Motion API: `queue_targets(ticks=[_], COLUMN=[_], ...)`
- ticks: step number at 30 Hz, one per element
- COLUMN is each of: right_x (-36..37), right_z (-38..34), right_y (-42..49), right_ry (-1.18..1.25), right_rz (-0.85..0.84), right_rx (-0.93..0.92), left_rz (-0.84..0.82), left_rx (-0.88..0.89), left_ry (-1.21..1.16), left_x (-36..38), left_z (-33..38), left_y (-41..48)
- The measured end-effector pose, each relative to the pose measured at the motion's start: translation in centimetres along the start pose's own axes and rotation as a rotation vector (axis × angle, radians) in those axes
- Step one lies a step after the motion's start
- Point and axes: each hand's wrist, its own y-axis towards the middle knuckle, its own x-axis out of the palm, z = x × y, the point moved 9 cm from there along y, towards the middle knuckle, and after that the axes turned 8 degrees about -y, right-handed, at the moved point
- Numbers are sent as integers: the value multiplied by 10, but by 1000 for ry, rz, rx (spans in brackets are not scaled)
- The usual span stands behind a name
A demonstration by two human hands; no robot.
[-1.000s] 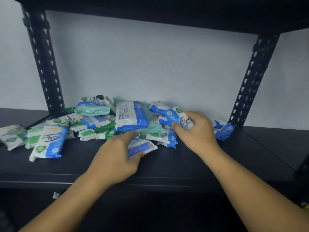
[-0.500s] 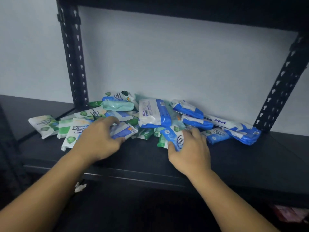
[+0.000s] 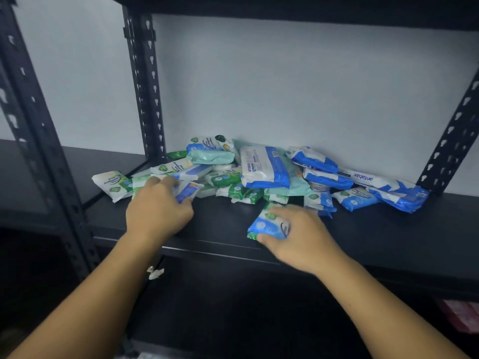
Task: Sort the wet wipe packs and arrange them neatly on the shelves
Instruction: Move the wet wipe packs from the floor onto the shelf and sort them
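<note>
A jumbled pile of wet wipe packs (image 3: pixel 264 168), blue-and-white, green-and-white and pale teal, lies at the back of a black shelf (image 3: pixel 375 229). My left hand (image 3: pixel 158 211) grips a small blue-and-white pack (image 3: pixel 188 191) at the pile's left side. My right hand (image 3: pixel 300 237) holds another small blue pack (image 3: pixel 267 225) near the shelf's front edge, thumb under it and fingers over it. A long blue "antabax" pack (image 3: pixel 383 183) lies at the right end. One green-and-white pack (image 3: pixel 111 182) sits apart at the far left.
Black perforated uprights stand at the back left (image 3: pixel 145 86), back right (image 3: pixel 451 141) and front left (image 3: pixel 39 141). A white wall is behind the shelf. Another dark shelf lies below, with a small white scrap (image 3: pixel 155 272) under the front edge.
My right hand has pulled its blue pack forward toward the shelf's front edge. My left hand has carried its pack leftward along the pile. The view has shifted left.
</note>
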Motion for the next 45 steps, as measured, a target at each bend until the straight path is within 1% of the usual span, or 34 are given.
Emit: queue_targets(ticks=[2, 3, 4, 6, 7, 9, 10, 12, 13, 15, 17, 20, 23, 25, 28, 31, 33, 35, 36, 38, 40, 41, 43, 45], right_x=[-18, -23, -20, -1, 9, 20, 23, 25, 27, 31, 29, 25, 22, 19, 11, 3, 2, 11, 20, 49, 88, 111, 165, 224], right_z=[5, 7, 10, 14, 14, 3, -6, -28, -36, -42, -34, -17, -15, -18, -20, -24, -21, -8, 2, 28, 58, 74, 106, 137], right_y=[4, 6, 10, 12, 12, 15, 18, 22, 22, 18, 17, 14, 14, 9, -8, -41, -70, -103, -120, -150, -180, -196, -236, -288], right_ry=[0, -68, -161, -311, -345, -389, -382, -330, -302, -265, -287, -345, -304, -292, -259, -142, -14, 63, 93, 142, 149, 136, 122, 134], right_rz=[129, 155, 116, -73, -157, -220, -218, -208, -236, -300, -281, -256, -233, -237, -243, -207, -93, 64, 118, 143, 91, 36, -179, -483], right_rx=[117, 192, 275, 431, 468, 427, 369, 195, 116, 60, 119, 229, 197, 165, 153, 158, 189, 238, 269, 339, 410, 454, 593, 752], left_rz=[57, 77, 84, 72, 67, 48, 32, -1, -23, -72, -125, -246, -343, -375, -353, -322, -282, -224, -203, -207, -288, -359, -538, -718], left_rx=[-24, -33, -41, -61, -72, -105, -133, -204, -237, -271, -277, -299, -310, -276, -185, -83, 13, 74, 73, 21, -23, -53, -162, -256], left_ry=[64, 95, 121, 127, 111, 121, 162, 258, 282, 283, 260, 211, 230, 248, 207, 109, 37, -52, -96, -180, -227, -228, -190, -98], left_x=[-4, -4, -2, 6, 9, 16, 18, 19, 19, 22, 21, 15, 10, 12, 14, 15, 16, 19, 24, 43, 80, 104, 157, 202], left_z=[-6, -9, -12, -17, -19, -22, -25, -32, -36, -41, -40, -37, -35, -31, -19, 1, 14, 18, 13, -9, -36, -52, -88, -120], left_y=[0, 0, -1, -2, -3, -3, -1, 3, 5, 8, 11, 7, -5, -15, -35, -63, -86, -111, -125, -157, -198, -222, -277, -334])
